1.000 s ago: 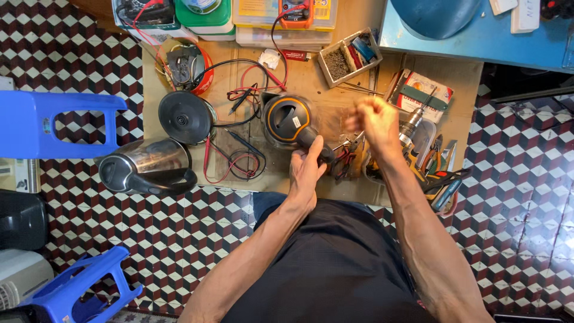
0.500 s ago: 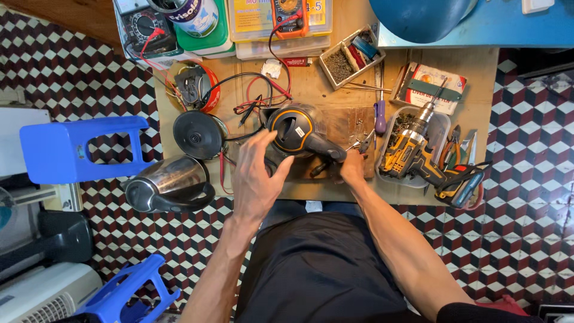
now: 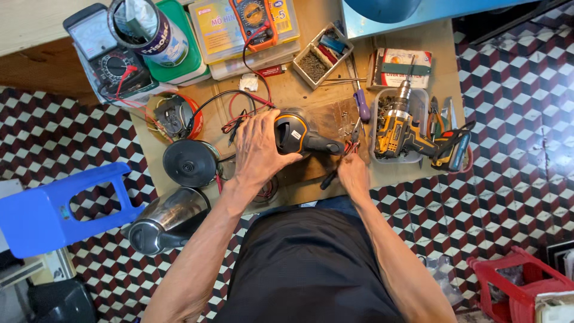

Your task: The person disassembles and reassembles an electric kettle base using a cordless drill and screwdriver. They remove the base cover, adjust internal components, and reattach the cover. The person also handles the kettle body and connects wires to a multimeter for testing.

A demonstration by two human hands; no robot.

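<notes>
My left hand [image 3: 260, 146] grips the left side of a black-and-orange kettle top with its handle [image 3: 299, 136], which lies on its side on a wooden board [image 3: 335, 113]. My right hand [image 3: 353, 173] rests on the board's near edge, just below the handle's end. Its fingers are curled over a black-handled tool [image 3: 327, 179] that sticks out to the lower left. Small screws and red-handled pliers [image 3: 350, 146] lie between the hand and the kettle top.
A steel kettle body [image 3: 167, 218] lies at the near left beside a round black base [image 3: 191, 162]. A yellow cordless drill [image 3: 412, 128] sits in a clear tray at the right. Multimeters, a tin can [image 3: 146, 30] and parts boxes line the back. A blue stool [image 3: 60, 206] stands left, a red crate [image 3: 520, 281] right.
My right hand came down from a raised spot at the right to the board's near edge. My left hand shifted onto the left side of the kettle top. The view moved closer.
</notes>
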